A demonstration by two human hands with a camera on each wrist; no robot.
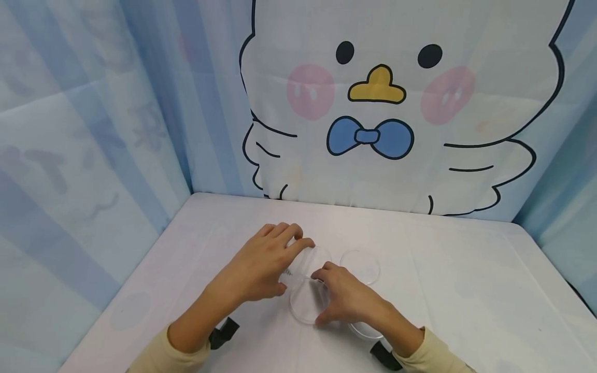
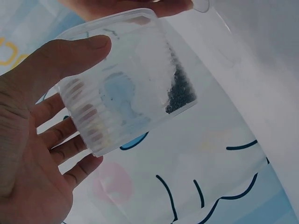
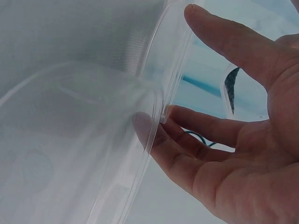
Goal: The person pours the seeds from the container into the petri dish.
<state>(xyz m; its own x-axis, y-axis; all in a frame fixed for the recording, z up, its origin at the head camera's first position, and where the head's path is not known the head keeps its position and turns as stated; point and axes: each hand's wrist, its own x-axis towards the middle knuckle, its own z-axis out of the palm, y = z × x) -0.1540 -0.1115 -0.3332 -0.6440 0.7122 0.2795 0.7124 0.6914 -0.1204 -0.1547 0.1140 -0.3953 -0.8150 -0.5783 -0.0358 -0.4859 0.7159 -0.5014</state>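
Observation:
My left hand (image 1: pixel 261 264) grips a clear plastic container (image 2: pixel 126 88), its thumb across one side and the other fingers behind. Small dark grains (image 2: pixel 182 91) are gathered at one end of the container, which looks tilted. A clear round dish (image 1: pixel 300 311) with a raised rim is on the right, just below the container in the head view. My right hand (image 1: pixel 347 295) holds that dish by its rim (image 3: pixel 163 70), with the thumb at one point of the edge and fingertips at another. A fingertip (image 3: pixel 142 123) shows through the clear plastic.
Another clear round dish (image 1: pixel 361 267) lies on the white tabletop (image 1: pixel 443 311) beyond the right hand. A further round one (image 1: pixel 366 331) is partly hidden under the right wrist. A printed cloth (image 1: pixel 373 181) hangs behind the table, with curtains at both sides.

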